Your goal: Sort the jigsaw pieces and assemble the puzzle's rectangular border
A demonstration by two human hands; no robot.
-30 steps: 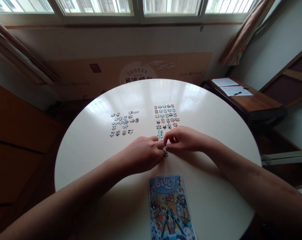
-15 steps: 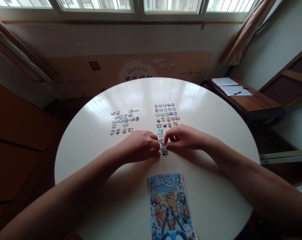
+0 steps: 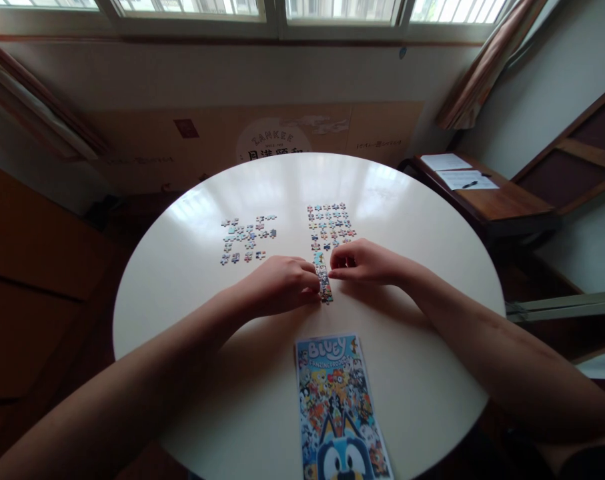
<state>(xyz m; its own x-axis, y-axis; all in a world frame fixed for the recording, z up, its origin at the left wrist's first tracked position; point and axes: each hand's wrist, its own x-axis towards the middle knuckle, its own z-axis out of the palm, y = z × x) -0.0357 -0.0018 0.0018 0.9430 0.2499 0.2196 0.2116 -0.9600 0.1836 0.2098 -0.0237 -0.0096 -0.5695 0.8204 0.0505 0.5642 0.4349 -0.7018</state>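
A narrow strip of joined jigsaw pieces point(image 3: 323, 280) lies upright in the middle of the white table, with a light-blue part at its far end. My left hand point(image 3: 287, 283) rests along the strip's left side, fingers curled together and fingertips at its edge; the grip itself is partly hidden. Just right of the strip is my right hand point(image 3: 367, 261), its fingers bent and a gap showing between thumb and forefinger, where no piece can be seen. Loose jigsaw pieces point(image 3: 331, 220) stand in rows beyond the strip. Another scattered group of pieces point(image 3: 249, 235) lies to the left.
A printed Bluey picture sheet point(image 3: 337, 407) lies on the round white table point(image 3: 182, 293) nearest me. At the right, a wooden side table point(image 3: 519, 200) bears papers point(image 3: 465, 179) and a pen. A large cardboard panel point(image 3: 212, 137) leans under the windows.
My right hand's fingertips have drawn slightly away from the strip, with the thumb and forefinger further apart. My left hand stays at the strip's left edge. The view has shifted slightly.
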